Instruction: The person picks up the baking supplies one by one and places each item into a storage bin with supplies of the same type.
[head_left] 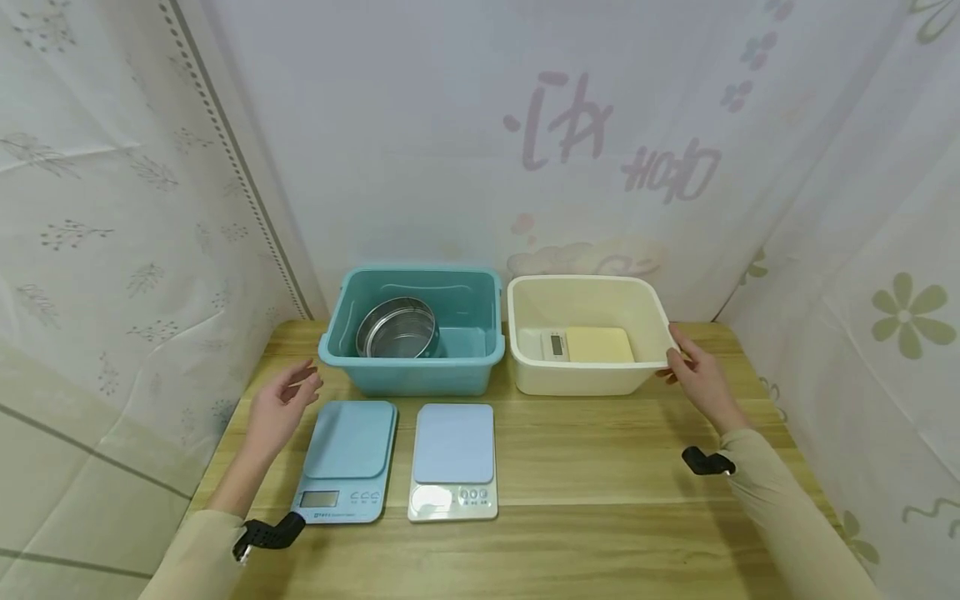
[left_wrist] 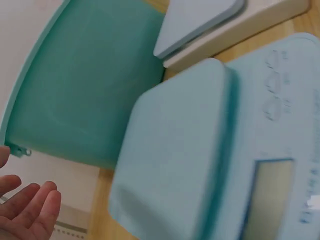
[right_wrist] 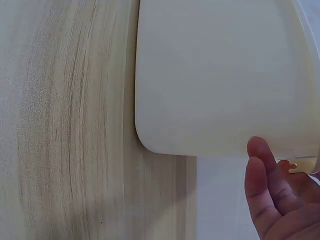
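Note:
My right hand point(head_left: 699, 377) holds the right rim of a cream plastic basin point(head_left: 577, 382), and in the right wrist view its fingers point(right_wrist: 257, 187) lie along the outer wall just under the rim. Inside that basin is a kitchen scale point(head_left: 598, 344) with a yellow platform and a small display. My left hand point(head_left: 281, 406) hovers with loosely bent fingers and nothing in them, left of a teal basin point(head_left: 420, 379). Round metal sieves point(head_left: 397, 329) sit in the teal basin. A light blue kitchen scale point(head_left: 348, 442) lies on the table closest to my left hand.
A white kitchen scale point(head_left: 453, 446) with a pale lilac platform lies right of the blue one, in front of the teal basin. Everything stands on a wooden table point(head_left: 585, 517). Patterned fabric point(head_left: 450, 125) hangs behind the basins and on both sides.

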